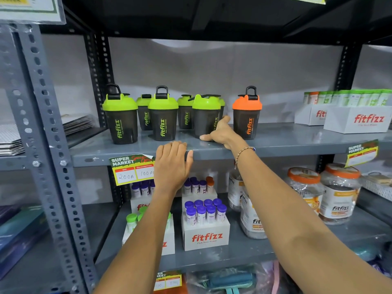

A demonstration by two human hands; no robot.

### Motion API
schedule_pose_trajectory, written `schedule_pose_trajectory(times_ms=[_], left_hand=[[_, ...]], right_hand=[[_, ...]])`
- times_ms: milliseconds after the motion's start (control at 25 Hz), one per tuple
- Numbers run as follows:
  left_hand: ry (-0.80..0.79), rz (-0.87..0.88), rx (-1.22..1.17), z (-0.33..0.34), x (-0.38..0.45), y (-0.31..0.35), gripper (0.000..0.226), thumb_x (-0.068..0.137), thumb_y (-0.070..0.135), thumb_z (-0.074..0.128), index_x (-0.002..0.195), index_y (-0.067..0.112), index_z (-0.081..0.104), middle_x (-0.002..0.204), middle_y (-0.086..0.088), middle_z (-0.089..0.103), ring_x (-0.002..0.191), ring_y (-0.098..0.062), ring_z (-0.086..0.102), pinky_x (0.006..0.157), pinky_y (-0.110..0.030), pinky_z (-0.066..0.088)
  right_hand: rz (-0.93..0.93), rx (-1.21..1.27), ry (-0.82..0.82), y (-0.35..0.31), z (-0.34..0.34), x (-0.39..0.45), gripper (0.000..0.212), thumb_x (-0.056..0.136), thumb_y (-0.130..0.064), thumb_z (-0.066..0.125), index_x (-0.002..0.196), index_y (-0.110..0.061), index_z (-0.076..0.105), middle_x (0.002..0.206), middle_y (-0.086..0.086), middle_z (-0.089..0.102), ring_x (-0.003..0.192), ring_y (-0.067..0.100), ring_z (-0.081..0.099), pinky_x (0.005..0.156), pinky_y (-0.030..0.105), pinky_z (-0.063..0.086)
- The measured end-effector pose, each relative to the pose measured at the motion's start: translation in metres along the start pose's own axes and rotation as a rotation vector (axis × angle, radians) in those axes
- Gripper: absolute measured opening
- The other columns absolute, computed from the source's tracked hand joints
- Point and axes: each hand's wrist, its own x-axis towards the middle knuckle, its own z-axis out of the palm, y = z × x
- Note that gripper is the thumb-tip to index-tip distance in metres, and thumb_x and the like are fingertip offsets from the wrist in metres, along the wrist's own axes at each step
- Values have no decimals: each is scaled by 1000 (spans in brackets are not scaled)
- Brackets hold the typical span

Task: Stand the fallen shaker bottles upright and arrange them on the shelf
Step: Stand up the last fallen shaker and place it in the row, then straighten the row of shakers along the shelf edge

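Note:
Several dark shaker bottles with green lids stand upright on the grey shelf point(286, 143): one at the left point(121, 117), one in the middle point(163, 116), smaller-looking ones behind. My right hand point(221, 131) wraps the right side of the rightmost green-lidded bottle point(204, 115), thumb on the shelf at its base. An orange-lidded bottle point(246, 115) stands just right of that hand. My left hand point(172, 164) rests flat over the shelf's front edge, fingers apart, holding nothing.
White fitfizz boxes point(358, 119) with green packets sit at the shelf's right end. Price tags point(132, 169) hang on the front edge. Below are boxes of purple-capped tubes point(204, 217) and large jars point(339, 196). A perforated grey upright point(42, 128) stands at the left.

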Motion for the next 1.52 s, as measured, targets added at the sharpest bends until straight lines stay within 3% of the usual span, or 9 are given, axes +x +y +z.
schedule_pose_trajectory(times_ms=[80, 280, 520, 760, 1000, 1280, 1360, 1440, 1520], left_hand=[[0, -5, 6, -1, 0, -3, 34, 97, 33, 39, 95, 9, 63, 95, -7, 66, 81, -27, 56, 81, -35, 35], [-21, -23, -12, -3, 2, 1, 35, 97, 33, 39, 96, 8, 63, 96, -8, 66, 82, -27, 55, 82, -36, 35], [-20, -25, -25, -6, 2, 5, 35, 96, 33, 39, 96, 8, 63, 96, -8, 66, 83, -27, 55, 82, -36, 33], [-41, -36, -27, -8, 1, 6, 36, 96, 33, 38, 97, 8, 63, 96, -8, 66, 83, -27, 55, 83, -35, 33], [-47, -44, -31, -8, 2, 7, 36, 96, 33, 38, 96, 7, 63, 95, -9, 65, 82, -27, 55, 83, -35, 33], [-96, -157, -59, -9, 4, 15, 34, 96, 33, 37, 90, 8, 60, 89, -8, 61, 80, -27, 51, 83, -36, 33], [-103, -255, -91, -13, 10, 23, 35, 96, 34, 34, 82, 9, 56, 80, -7, 57, 76, -27, 48, 80, -37, 33], [-123, -388, -134, -19, 25, 33, 39, 97, 37, 32, 80, 11, 56, 77, -5, 58, 76, -28, 51, 79, -39, 35], [-185, -464, -254, -21, 48, 39, 36, 98, 38, 38, 100, 10, 60, 93, -6, 65, 90, -29, 58, 83, -41, 41]], right_hand=[[-10, 8, 33, -2, 0, -1, 113, 71, -20, 82, 144, -3, -2, 151, 16, 30, 137, 31, 33, 111, 41, 33], [13, 173, -33, -4, -8, -3, 110, 81, 0, 71, 146, -1, -18, 152, 19, 29, 137, 27, 33, 106, 33, 33], [1, 230, 21, 1, -7, -4, 107, 72, -2, 79, 145, -5, 1, 145, 14, 38, 135, 26, 36, 106, 34, 34], [12, 156, -50, 1, -5, 1, 108, 76, 5, 72, 148, -5, -8, 147, 18, 38, 131, 29, 42, 108, 37, 38], [-6, 141, 25, 2, -3, 2, 107, 70, -1, 80, 146, -6, 3, 143, 16, 43, 130, 29, 42, 106, 38, 37], [-28, -21, 3, -6, -4, -15, 110, 75, -15, 79, 146, -1, -3, 151, 19, 32, 136, 32, 36, 108, 39, 33], [-54, -40, 18, -5, -5, -23, 102, 74, -20, 80, 142, 0, 6, 146, 19, 37, 133, 32, 40, 106, 39, 36], [-168, -52, 137, 6, -8, -34, 80, 76, -22, 78, 133, -1, 27, 130, 15, 51, 117, 27, 52, 97, 35, 43], [-335, 22, 335, 21, -17, -50, 49, 82, -19, 71, 123, -3, 49, 111, 8, 62, 95, 17, 59, 86, 22, 46]])
